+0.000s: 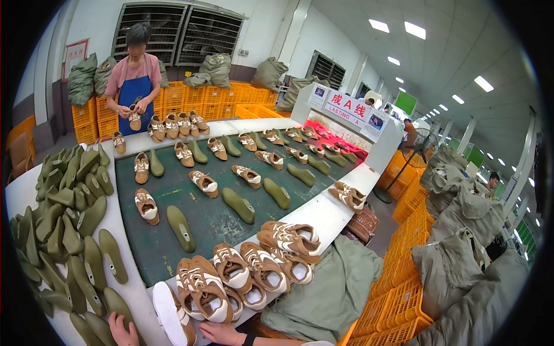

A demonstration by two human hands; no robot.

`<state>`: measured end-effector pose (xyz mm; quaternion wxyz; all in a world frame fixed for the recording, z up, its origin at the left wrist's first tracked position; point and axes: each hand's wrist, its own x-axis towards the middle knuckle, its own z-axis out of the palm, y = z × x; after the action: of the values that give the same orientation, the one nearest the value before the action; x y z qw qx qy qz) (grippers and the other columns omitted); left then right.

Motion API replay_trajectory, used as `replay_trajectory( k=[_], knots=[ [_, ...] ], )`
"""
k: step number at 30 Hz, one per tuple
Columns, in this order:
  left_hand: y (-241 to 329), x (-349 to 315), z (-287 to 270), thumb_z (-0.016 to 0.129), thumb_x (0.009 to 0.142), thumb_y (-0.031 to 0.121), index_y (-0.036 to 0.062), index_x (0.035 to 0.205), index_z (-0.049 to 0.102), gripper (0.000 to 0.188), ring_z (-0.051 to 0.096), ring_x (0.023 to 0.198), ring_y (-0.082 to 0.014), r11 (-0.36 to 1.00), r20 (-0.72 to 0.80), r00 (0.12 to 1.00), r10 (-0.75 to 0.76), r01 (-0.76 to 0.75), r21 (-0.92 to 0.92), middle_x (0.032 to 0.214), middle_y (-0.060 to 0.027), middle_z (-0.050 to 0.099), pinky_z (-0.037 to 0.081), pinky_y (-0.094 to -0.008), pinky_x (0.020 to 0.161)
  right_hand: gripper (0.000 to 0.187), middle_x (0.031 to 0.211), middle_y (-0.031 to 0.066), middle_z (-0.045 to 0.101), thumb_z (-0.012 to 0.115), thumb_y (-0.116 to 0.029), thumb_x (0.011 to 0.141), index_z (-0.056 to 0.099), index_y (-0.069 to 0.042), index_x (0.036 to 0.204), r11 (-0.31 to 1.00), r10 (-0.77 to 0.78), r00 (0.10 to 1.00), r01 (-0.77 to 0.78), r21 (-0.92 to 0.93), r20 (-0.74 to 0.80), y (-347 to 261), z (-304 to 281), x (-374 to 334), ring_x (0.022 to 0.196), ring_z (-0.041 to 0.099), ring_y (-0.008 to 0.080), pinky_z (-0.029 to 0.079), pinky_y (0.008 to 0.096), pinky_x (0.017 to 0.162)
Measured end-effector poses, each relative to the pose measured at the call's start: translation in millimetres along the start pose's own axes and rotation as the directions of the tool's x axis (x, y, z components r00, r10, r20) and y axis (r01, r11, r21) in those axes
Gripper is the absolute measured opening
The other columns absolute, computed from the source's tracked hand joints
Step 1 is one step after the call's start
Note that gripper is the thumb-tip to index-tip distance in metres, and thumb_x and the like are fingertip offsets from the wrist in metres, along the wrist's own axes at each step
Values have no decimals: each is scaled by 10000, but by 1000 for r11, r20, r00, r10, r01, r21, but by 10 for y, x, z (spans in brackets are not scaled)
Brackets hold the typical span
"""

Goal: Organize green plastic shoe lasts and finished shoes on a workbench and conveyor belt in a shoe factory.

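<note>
My left hand [122, 332] is at the lower edge, by a pile of olive-green shoe lasts [81, 219] on the white ledge. Its visible fingers are apart and lie against the nearest last [120, 307]. My right hand [220, 333], a black band [249, 340] at its wrist, stretches its fingers beside a brown sneaker [172, 314] that is tipped with its white sole showing. Whether the fingertips touch that sneaker I cannot tell. Several brown-and-white sneakers [203, 288] stand grouped along the near ledge. More sneakers [203, 183] and loose lasts [181, 228] lie on the green conveyor belt [153, 248].
Across the belt a co-worker in a blue apron [136, 95] holds a sneaker [134, 120] near a row of sneakers [171, 126]. Orange crates [398, 300] and grey-green sacks [450, 259] line the right. A green cloth [323, 288] lies beside the ledge; a fan [420, 144] stands beyond.
</note>
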<state>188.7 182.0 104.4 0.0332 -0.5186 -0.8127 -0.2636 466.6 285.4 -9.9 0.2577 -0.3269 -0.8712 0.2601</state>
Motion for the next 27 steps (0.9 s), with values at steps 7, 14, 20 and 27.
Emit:
replay_trajectory(
  k=[7, 14, 20, 27],
  knots=[
    [25, -11, -32, 594, 826, 197, -34, 1057, 596, 327, 486, 1110, -382, 1000, 13, 1000, 3, -3, 4, 1209, -241, 513, 387, -402, 969, 125, 748, 94, 586, 536, -272, 863, 560, -151, 882, 999, -16, 999, 18, 44, -41, -45, -29, 20, 651, 582, 309, 472, 409, 554],
    [23, -17, -26, 599, 824, 193, -32, 1049, 601, 319, 481, 1113, -381, 1000, 20, 1000, -19, 19, 19, 1211, -240, 512, 384, -401, 970, 125, 743, 97, 587, 541, -263, 860, 560, -142, 882, 999, -10, 1000, 11, 42, -12, -71, -65, 27, 655, 584, 309, 467, 413, 555],
    [25, -35, -36, 608, 819, 183, -25, 1041, 605, 305, 487, 1098, -381, 1000, -12, 1000, 6, -6, 1, 1194, -239, 520, 394, -403, 958, 125, 739, 105, 591, 547, -265, 855, 558, -145, 890, 997, -39, 996, 44, 62, -82, 5, 41, 13, 640, 584, 313, 461, 417, 539],
    [10, -41, -20, 619, 808, 175, -20, 1026, 608, 292, 493, 1085, -382, 999, -48, 998, 33, -33, -8, 1177, -235, 530, 394, -408, 953, 153, 694, 124, 571, 554, -295, 852, 551, -147, 891, 999, -32, 995, 29, -30, -98, 70, 118, -9, 593, 569, 330, 443, 438, 507]
  ],
)
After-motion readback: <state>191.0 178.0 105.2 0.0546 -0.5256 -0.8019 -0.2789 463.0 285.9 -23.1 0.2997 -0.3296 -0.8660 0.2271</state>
